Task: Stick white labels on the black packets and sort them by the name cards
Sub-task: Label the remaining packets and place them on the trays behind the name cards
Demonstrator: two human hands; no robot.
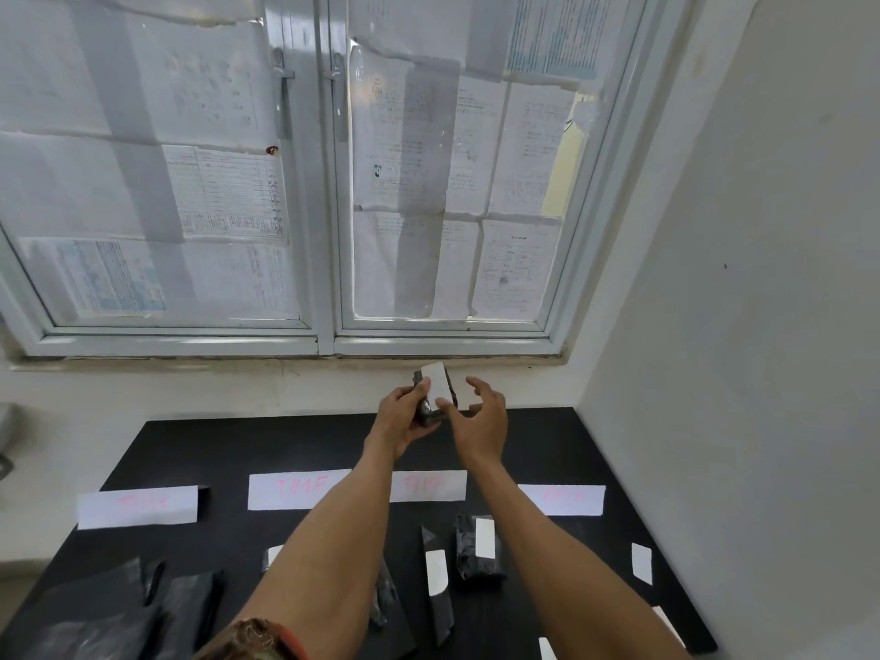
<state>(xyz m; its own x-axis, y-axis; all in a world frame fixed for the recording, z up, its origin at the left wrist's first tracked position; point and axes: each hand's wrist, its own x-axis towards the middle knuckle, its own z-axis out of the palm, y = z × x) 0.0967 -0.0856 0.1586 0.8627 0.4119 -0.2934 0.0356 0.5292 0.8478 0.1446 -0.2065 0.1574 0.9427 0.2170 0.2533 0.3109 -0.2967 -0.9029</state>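
**Q:** Which step is shown?

**A:** Labelling. The left hand (pixel 405 416) grips a black packet (pixel 425 414), held in the air beyond the card row (pixel 297 490), towards the sill (pixel 285 362). A white label (pixel 437 388) lies on the packet's upper face. The right hand (pixel 478 416) is spread with its fingers uncurled, and its thumb appears to touch the label's lower edge. Whether the label is fully stuck down cannot be told. A second white piece (pixel 464 397) shows just behind the label and may be backing paper.

**Q:** What does the next move call for?

**A:** Probably smoothing the label flat, then laying the packet in front of its matching card. The pink lettering on the four cards is too faint to read.

**Q:** What else lies about, and what obstructs?

**A:** On the near side of the card row, the table (pixel 238 445) carries two labelled packets (pixel 469 559) and a third half hidden by the left forearm. Loose labels (pixel 641 563) lie to the right of these, and black bags (pixel 95 607) to the near left. Both forearms cross the row and cover parts of the two middle cards. The laid packets crowd the space below those cards.
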